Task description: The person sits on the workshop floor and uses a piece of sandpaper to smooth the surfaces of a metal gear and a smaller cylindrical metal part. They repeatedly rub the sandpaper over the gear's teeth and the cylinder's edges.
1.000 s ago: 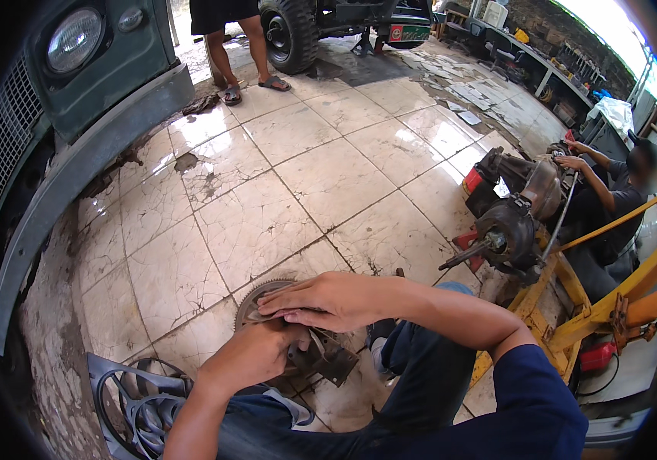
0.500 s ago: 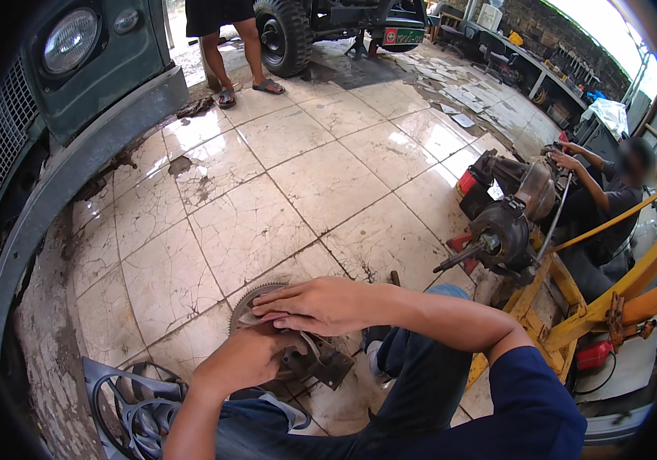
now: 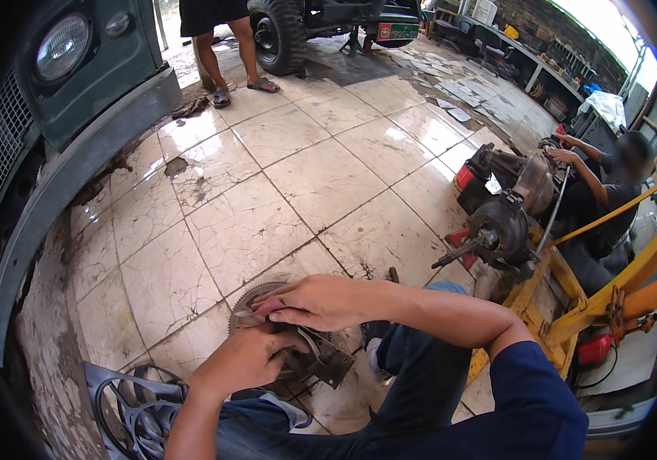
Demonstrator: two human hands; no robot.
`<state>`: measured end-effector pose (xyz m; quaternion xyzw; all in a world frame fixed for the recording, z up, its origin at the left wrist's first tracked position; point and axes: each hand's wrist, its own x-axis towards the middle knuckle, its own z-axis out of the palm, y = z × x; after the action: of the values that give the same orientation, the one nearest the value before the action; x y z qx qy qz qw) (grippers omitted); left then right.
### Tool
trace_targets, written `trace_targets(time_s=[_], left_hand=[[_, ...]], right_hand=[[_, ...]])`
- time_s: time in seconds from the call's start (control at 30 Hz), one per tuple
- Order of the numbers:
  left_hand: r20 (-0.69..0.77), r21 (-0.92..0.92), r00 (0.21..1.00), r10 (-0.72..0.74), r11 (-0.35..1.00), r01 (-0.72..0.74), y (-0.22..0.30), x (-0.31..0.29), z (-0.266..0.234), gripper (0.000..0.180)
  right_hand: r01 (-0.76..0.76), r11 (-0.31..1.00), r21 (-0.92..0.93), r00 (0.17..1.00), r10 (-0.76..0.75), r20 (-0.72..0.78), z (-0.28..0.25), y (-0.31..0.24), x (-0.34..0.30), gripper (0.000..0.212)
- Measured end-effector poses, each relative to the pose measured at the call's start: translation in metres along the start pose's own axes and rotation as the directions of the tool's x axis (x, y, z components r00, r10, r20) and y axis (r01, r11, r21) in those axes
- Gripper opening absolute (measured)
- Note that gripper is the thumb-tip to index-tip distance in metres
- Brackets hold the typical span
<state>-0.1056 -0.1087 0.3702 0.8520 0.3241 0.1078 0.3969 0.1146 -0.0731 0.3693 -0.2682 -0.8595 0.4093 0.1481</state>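
Note:
Low in front of me on the tiles lies a round metal gear wheel (image 3: 244,301) with fine teeth along its rim. A dark metal bracket (image 3: 334,366) juts out on its near right side. Over the wheel, my right hand (image 3: 327,300) is closed on a folded reddish piece of sandpaper (image 3: 270,307), fingers pointing left. My left hand (image 3: 244,357) is just below it, fingers curled in against the wheel. What the left fingers grip is hidden beneath them. Both hands cover most of the wheel's face.
A grey spoked plastic part (image 3: 140,414) lies at lower left. A green vehicle's bumper (image 3: 90,146) curves along the left. At right, another person (image 3: 601,192) handles a greasy gearbox (image 3: 508,215) beside a yellow steel frame (image 3: 551,307). A sandalled person (image 3: 225,54) stands at the back.
My right fingers have shifted slightly over the wheel, and more of the reddish sandpaper shows. The left hand stays nearly in place. The whole view has tilted a little.

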Motion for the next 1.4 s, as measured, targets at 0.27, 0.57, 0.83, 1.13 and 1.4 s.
trace_targets(time_s=[0.27, 0.57, 0.83, 1.13, 1.4], left_hand=[[0.109, 0.050, 0.992, -0.056, 0.997, 0.050, 0.002, 0.001, -0.002, 0.032], [-0.007, -0.046, 0.999, -0.045, 0.998, 0.044, 0.006, 0.002, -0.006, 0.021], [-0.014, 0.078, 0.998, -0.064, 0.995, 0.065, -0.002, 0.001, -0.008, 0.024], [-0.126, 0.095, 0.989, -0.074, 0.992, 0.086, -0.001, 0.004, -0.005, 0.024], [-0.183, 0.123, 0.977, -0.112, 0.983, 0.135, -0.003, 0.002, -0.011, 0.028]], right_hand=[[0.018, 1.000, -0.016, 1.000, -0.018, -0.011, 0.009, 0.005, -0.001, 0.036], [-0.015, 0.998, 0.066, 1.000, 0.015, -0.005, -0.004, -0.011, -0.003, 0.037], [0.040, 0.999, 0.036, 0.996, -0.037, -0.085, 0.002, -0.006, -0.002, 0.033], [0.057, 0.997, 0.052, 0.986, -0.048, -0.158, 0.004, -0.004, 0.000, 0.035], [0.089, 0.994, 0.056, 0.980, -0.077, -0.184, 0.004, -0.005, 0.002, 0.035]])
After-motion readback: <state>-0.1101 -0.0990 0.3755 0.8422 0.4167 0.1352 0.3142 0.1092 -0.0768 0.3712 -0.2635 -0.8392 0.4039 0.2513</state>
